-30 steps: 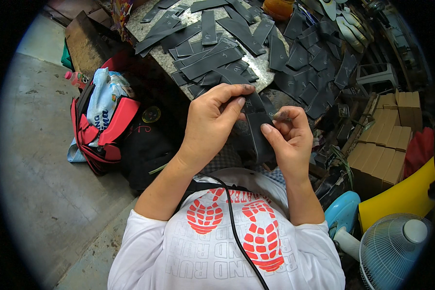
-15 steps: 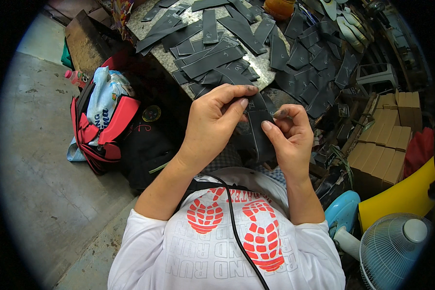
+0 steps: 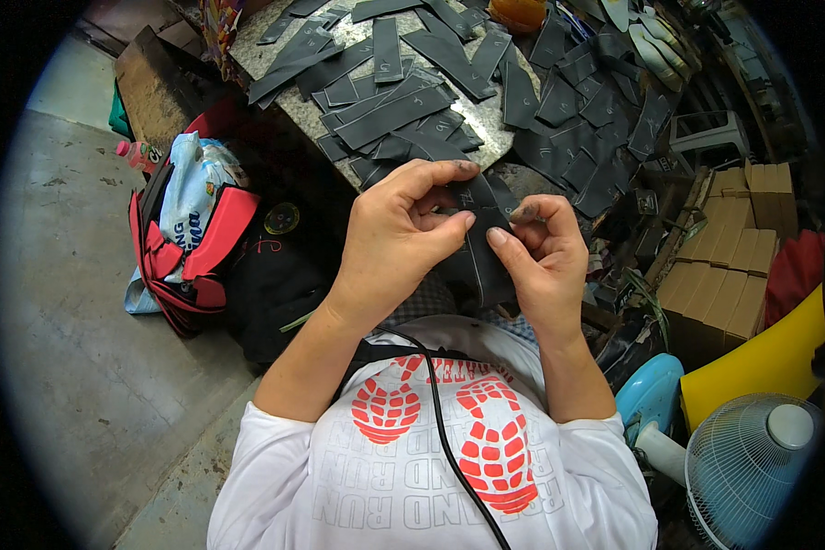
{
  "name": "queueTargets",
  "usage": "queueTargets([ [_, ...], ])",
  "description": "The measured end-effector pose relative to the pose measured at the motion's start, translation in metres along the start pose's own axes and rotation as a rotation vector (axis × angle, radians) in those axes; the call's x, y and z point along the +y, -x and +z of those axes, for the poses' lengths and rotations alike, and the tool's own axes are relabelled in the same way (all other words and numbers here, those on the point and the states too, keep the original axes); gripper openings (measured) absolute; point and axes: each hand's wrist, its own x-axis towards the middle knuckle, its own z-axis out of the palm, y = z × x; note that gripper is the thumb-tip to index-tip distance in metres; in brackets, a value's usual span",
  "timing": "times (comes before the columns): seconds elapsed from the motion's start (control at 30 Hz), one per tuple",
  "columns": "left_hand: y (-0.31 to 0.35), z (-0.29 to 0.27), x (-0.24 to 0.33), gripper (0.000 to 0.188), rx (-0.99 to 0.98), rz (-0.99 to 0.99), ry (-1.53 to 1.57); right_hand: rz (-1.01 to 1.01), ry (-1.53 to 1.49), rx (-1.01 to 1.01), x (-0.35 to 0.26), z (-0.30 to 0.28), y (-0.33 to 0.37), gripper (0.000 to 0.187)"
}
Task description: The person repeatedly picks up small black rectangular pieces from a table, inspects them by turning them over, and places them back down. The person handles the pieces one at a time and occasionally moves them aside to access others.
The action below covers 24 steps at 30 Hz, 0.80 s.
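Black, flat, leathery-looking strip (image 3: 492,269) sits between my hands, long axis running away from me, my right hand (image 3: 553,251) pinching its right edge, my left hand (image 3: 396,218) nearer its far end, grip unclear.

1. Black strip (image 3: 488,270) — parts of it lie hidden behind the fingers; its layers cannot be told apart.
2. Left hand (image 3: 385,238): lower fingers mostly hidden behind its thumb and palm.
3. Loose black pieces (image 3: 396,117): overlapping, many ends covered.
4. Orange container (image 3: 517,14) — cut by the top edge.
5. Black cable (image 3: 457,472), fan (image 3: 742,472): cut off below.
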Motion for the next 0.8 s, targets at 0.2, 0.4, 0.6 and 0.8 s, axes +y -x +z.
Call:
queueTargets([
  [0.2,0.0,0.001,-0.001,0.039,0.016,0.045,0.01,0.019,-0.039,-0.007,-0.004,0.001,0.001,0.025],
  [0.4,0.004,0.002,-0.001,0.039,-0.003,0.077,-0.077,0.08,-0.008,-0.05,0.0,-0.002,-0.002,0.015],
  [0.6,0.01,0.001,0.003,0.045,-0.058,0.054,-0.083,0.03,0.096,-0.039,0.007,-0.004,0.001,0.012],
  [0.8,0.018,-0.001,0.009,0.043,-0.135,0.003,-0.052,0.033,0.045,-0.238,0.0,-0.005,0.0,0.013],
])
